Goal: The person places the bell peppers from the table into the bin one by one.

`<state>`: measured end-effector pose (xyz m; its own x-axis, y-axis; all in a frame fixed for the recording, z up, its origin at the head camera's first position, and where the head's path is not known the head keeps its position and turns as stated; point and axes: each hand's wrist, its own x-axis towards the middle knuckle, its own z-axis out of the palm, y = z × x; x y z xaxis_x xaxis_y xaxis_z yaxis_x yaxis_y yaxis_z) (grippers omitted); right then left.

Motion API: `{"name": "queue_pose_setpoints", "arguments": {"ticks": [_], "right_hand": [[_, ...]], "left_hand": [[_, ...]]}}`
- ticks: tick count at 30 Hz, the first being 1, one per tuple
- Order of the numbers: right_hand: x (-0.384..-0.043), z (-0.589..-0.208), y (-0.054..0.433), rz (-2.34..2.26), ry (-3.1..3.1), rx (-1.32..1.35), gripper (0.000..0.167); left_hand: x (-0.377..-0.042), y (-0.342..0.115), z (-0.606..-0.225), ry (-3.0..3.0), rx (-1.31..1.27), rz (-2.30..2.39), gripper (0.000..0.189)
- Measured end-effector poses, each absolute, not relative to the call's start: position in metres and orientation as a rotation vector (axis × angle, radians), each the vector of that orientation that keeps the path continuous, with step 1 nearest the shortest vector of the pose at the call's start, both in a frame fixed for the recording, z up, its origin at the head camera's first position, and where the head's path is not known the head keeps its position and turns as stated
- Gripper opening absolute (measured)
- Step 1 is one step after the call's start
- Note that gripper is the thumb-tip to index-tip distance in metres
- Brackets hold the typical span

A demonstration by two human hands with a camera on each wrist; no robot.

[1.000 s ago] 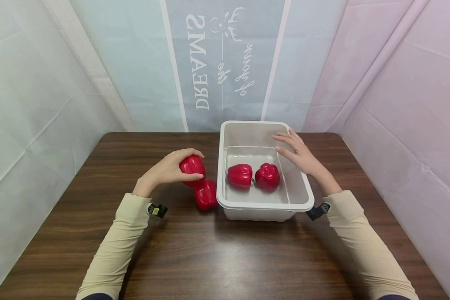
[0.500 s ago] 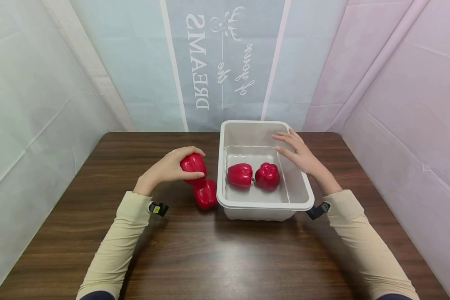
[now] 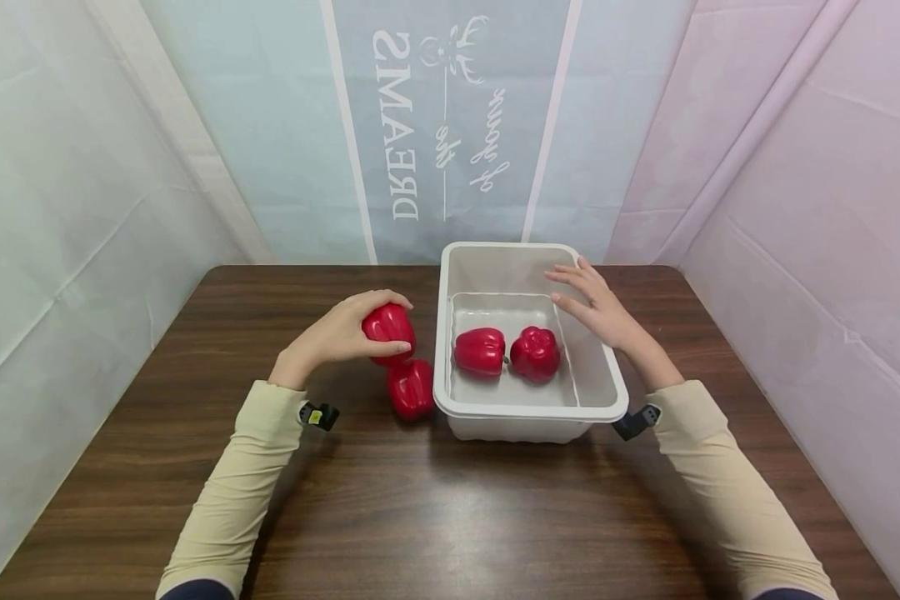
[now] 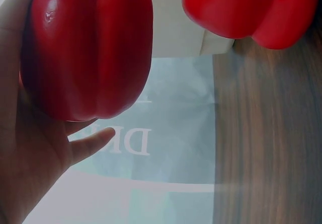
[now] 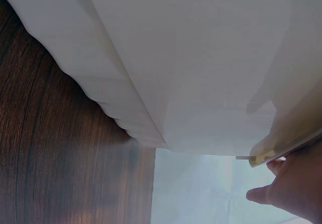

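Bright, even light across the head view, seemingly from above, and there's the glare: a milky pool on the table [image 3: 461, 508]! Small glints sparkle on the red peppers [image 3: 480, 352], soft shadows lie beside the sleeves [image 3: 228, 492], and a pinkish tint washes the right wall [image 3: 817, 217]. Over to the left wrist: dimmer, lower left bleached pale. Right wrist now, murky and hazy, finger-shaped shadow darkening the box [image 5: 201, 73].

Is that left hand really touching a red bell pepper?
Touching. The head view shows the left hand gripping the red bell pepper, its thumb laid against it.
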<state>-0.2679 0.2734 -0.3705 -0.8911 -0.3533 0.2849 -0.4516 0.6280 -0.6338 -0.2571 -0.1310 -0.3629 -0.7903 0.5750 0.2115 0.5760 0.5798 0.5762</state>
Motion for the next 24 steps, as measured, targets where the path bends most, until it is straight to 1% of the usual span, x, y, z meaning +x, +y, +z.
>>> {"name": "queue_pose_setpoints", "arguments": {"ticks": [24], "right_hand": [[-0.2648, -0.3673, 0.2718, 1.132, -2.718, 0.675, 0.048]], "left_hand": [[-0.2583, -0.1304, -0.3569, -2.761, -1.048, -1.051, 0.053]]}}
